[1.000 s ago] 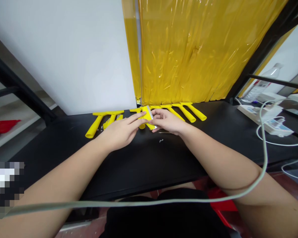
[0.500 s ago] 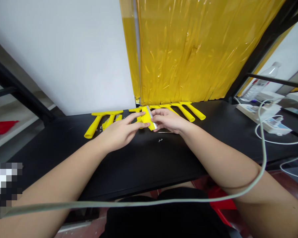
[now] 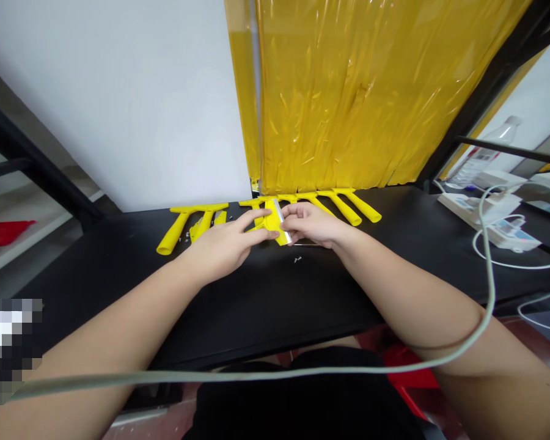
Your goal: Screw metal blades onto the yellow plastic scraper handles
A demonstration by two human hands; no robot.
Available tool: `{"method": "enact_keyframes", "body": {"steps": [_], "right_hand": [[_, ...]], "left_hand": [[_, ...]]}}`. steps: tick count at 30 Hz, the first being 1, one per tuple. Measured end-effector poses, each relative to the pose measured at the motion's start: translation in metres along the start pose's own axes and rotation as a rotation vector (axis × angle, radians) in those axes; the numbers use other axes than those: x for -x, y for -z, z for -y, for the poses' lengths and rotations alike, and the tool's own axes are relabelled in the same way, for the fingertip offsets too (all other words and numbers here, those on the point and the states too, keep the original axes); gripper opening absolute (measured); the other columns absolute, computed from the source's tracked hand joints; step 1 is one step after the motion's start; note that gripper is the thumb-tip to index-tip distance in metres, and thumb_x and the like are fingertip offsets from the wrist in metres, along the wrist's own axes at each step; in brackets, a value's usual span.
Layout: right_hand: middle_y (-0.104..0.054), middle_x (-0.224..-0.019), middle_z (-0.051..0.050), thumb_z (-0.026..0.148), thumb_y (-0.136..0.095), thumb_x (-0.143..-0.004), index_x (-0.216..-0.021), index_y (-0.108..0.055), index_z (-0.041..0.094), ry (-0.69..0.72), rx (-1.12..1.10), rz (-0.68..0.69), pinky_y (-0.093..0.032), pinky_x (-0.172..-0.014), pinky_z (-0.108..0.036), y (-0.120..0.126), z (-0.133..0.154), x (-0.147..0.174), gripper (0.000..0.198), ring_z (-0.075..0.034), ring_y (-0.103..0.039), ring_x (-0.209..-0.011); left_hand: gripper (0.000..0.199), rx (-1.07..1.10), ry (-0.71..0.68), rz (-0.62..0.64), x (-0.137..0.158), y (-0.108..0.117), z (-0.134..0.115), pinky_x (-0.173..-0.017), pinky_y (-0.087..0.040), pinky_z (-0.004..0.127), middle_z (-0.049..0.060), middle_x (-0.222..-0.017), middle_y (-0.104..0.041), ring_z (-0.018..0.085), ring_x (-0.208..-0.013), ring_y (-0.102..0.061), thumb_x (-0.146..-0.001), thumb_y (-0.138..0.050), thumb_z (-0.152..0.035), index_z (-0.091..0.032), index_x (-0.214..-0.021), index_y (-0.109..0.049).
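Between my hands, above the black tabletop, is a yellow plastic scraper (image 3: 273, 225) with a straight silver blade (image 3: 283, 221) along its right edge. My left hand (image 3: 224, 247) grips the yellow part from the left, fingers along its top and lower end. From the right, my right hand (image 3: 311, 223) pinches the blade edge with thumb and fingertips; its lower fingers are curled and partly hidden. A thin metal rod (image 3: 310, 245) shows just under the right hand; whether it is held there I cannot tell. Two small screws (image 3: 297, 260) lie on the table in front.
Several yellow scraper handles (image 3: 174, 232) (image 3: 348, 211) lie along the back of the black table (image 3: 266, 318), with loose screws (image 3: 186, 235) at left. A white cable (image 3: 330, 370) hangs across the front. A power strip (image 3: 499, 226) and plastic bottle (image 3: 483, 153) are at right.
The scraper has shifted slightly right and toward me in my hands. Both hands keep their hold, and the view has moved only a little.
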State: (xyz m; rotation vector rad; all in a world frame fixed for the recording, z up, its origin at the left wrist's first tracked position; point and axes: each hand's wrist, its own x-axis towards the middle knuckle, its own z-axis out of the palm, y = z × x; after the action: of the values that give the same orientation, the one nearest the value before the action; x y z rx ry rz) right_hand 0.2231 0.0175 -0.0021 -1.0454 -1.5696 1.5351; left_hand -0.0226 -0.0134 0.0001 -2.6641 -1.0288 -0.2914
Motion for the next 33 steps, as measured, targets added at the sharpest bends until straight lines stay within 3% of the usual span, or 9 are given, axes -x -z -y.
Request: {"method": "enact_keyframes", "body": {"steps": [18,23,26,30,31,33], "right_hand": [[-0.069,-0.066,0.001,0.0,-0.063,-0.083,-0.081,-0.061,0.019,0.007,0.049,0.004,-0.062,-0.058,-0.021,0.0,0.003,0.001,0.019,-0.011,-0.067,-0.058],[-0.074,-0.073,-0.004,0.014,-0.067,-0.091,-0.088,-0.067,0.017,-0.04,0.238,0.061,-0.065,-0.065,-0.026,0.018,0.009,0.006,0.004,-0.015,-0.073,-0.065],[-0.078,-0.081,-0.007,0.016,-0.071,-0.087,-0.088,-0.072,0.015,-0.094,0.502,0.171,-0.062,-0.062,-0.024,0.034,0.016,0.015,0.002,-0.016,-0.074,-0.068],[-0.077,-0.078,-0.002,0.02,-0.079,-0.078,-0.094,-0.074,0.019,-0.184,0.829,0.326,-0.056,-0.058,-0.024,0.035,0.018,0.022,0.017,-0.016,-0.072,-0.062],[-0.076,-0.077,-0.001,0.021,-0.081,-0.076,-0.094,-0.073,0.02,-0.19,0.896,0.318,-0.054,-0.058,-0.024,0.031,0.017,0.022,0.019,-0.016,-0.071,-0.061],[-0.075,-0.075,0.001,0.02,-0.082,-0.075,-0.091,-0.071,0.021,-0.181,1.003,0.29,-0.052,-0.057,-0.025,0.022,0.015,0.021,0.019,-0.017,-0.072,-0.061]], "left_hand": [[0.047,-0.034,-0.043,-0.052,-0.002,0.0,-0.003,-0.062,-0.051,0.029,0.004,-0.165,-0.045,0.024,-0.099,-0.072,-0.103,-0.046,-0.018,-0.041,-0.138,-0.068],[0.051,0.056,-0.006,-0.038,-0.001,0.002,-0.004,-0.07,-0.056,0.033,0.006,-0.165,-0.044,0.021,-0.093,-0.071,-0.1,-0.045,-0.013,-0.037,-0.137,-0.069],[0.046,0.207,0.062,-0.052,0.0,0.003,-0.003,-0.076,-0.059,0.035,0.009,-0.164,-0.044,0.018,-0.087,-0.07,-0.1,-0.045,-0.016,-0.033,-0.135,-0.07],[0.036,0.587,0.114,-0.16,-0.002,0.0,0.0,-0.086,-0.061,0.036,0.011,-0.16,-0.047,0.023,-0.113,-0.067,-0.1,-0.053,-0.023,-0.027,-0.133,-0.064],[0.035,0.729,0.154,-0.179,-0.003,-0.002,-0.001,-0.08,-0.062,0.033,0.012,-0.159,-0.047,0.022,-0.108,-0.068,-0.098,-0.057,-0.026,-0.026,-0.133,-0.061],[0.04,1.06,0.272,-0.169,-0.005,-0.003,-0.003,-0.057,-0.058,0.024,0.013,-0.156,-0.048,0.013,-0.08,-0.068,-0.095,-0.064,-0.03,-0.027,-0.133,-0.052]]}}
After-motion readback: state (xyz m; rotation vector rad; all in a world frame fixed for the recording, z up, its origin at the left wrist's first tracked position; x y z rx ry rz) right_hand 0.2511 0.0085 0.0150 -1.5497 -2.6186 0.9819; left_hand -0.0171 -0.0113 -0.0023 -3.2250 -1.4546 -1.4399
